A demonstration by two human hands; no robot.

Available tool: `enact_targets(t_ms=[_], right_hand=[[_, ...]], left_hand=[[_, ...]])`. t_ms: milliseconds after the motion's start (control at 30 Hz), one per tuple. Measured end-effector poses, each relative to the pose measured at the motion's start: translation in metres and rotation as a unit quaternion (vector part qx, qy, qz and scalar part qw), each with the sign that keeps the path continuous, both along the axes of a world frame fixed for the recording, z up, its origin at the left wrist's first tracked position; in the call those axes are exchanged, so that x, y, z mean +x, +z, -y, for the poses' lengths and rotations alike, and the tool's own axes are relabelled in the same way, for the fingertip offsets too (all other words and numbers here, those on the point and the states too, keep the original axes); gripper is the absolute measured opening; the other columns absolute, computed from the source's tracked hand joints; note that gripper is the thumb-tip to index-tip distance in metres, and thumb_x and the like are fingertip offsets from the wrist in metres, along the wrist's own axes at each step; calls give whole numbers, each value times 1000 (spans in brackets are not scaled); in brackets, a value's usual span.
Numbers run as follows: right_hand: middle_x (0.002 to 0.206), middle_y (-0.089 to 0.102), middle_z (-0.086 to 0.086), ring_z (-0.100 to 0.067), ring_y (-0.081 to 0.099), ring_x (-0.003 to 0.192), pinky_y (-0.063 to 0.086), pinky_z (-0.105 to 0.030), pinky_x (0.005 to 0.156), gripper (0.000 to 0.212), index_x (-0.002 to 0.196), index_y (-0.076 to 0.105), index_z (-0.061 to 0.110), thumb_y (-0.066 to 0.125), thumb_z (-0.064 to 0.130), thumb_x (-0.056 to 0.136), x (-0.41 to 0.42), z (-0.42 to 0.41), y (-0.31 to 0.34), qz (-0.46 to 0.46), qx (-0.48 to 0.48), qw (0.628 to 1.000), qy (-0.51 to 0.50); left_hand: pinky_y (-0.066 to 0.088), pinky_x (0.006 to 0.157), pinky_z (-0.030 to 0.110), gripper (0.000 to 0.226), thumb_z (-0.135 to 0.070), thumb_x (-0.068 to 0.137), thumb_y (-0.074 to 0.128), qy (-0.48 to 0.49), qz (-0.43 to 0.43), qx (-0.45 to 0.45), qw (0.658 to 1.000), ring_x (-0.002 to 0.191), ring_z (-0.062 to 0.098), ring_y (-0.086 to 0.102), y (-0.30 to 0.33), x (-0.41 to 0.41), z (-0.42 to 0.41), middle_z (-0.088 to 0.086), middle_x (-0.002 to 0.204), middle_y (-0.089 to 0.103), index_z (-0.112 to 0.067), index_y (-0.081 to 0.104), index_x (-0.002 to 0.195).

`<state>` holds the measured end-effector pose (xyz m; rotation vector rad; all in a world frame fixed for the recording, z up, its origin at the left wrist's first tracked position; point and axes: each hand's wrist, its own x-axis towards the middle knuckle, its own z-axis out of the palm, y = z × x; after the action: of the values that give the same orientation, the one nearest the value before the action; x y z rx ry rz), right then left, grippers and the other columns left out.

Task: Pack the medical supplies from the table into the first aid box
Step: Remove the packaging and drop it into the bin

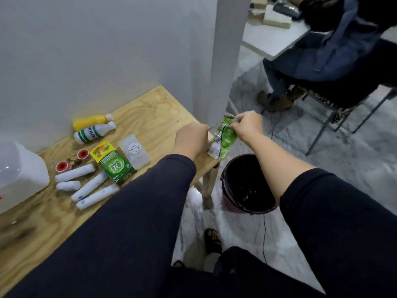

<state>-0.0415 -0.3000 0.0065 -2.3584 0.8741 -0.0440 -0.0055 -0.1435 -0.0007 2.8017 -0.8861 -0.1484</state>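
Both my hands hold a crumpled green plastic packet (223, 138) over the table's right end. My right hand (247, 125) pinches its top; my left hand (191, 139) grips its left edge. On the wooden table (43, 229) lie a yellow bottle (92, 122), a white bottle with green stripes (93, 133), a clear plastic case (134, 151), a green OB herbal box (112, 163), two red-cored tape rolls (82, 154), and several white bandage rolls (90, 187). The white first aid box (19, 175) stands at the far left edge.
A black waste bin (247, 183) stands on the marble floor just below the packet, beside the table leg (207, 186). Another person sits on a chair (335, 100) at the upper right. A white wall corner (223, 61) rises behind the table.
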Motion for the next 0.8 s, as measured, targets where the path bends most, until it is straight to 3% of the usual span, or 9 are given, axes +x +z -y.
enact_targets(t_ms=[100,333,433,500,600,800], right_hand=[[73,40,-10,-22,37,72,33,-24,60,54,42,29,18,66,13,82,-31,43,19,17,-44,997,-67],[52,38,-7,-27,41,60,34,-28,58,48,45,33,13,59,3,85,-87,108,4,-22,-85,986,-145],[67,54,-12,-28,48,64,39,-27,60,29,60,53,10,61,8,87,-96,124,-28,-45,-55,985,-159],[82,65,-12,-29,60,76,46,-28,67,10,81,70,12,63,13,88,-100,133,-49,-57,-25,986,-157],[110,71,-9,-26,66,101,50,-30,87,23,109,70,12,64,14,87,-104,141,-82,-61,26,985,-159],[113,70,-7,-27,64,104,47,-28,80,23,110,69,16,62,21,89,-100,138,-100,-116,35,986,-119]], left_hand=[[43,62,38,16,-6,88,45,-34,10,-46,998,82,40,61,14,-15,52,19,86,64,-7,58,78],[40,61,34,21,-10,92,42,-61,-96,-82,990,82,39,61,-10,-48,144,19,86,63,-5,57,77],[40,61,33,21,-11,91,43,-65,-144,-68,985,82,38,62,-39,-55,168,17,81,60,-3,57,77],[42,63,34,21,-18,92,47,-66,-165,-52,983,89,37,62,-58,-57,178,15,86,61,-3,58,84],[44,67,35,28,-27,92,54,-63,-173,-1,983,98,34,61,-87,-57,183,15,104,65,-3,63,105],[47,69,36,33,-28,91,55,-63,-175,62,981,99,34,62,-105,-50,175,13,110,64,-7,61,115]])
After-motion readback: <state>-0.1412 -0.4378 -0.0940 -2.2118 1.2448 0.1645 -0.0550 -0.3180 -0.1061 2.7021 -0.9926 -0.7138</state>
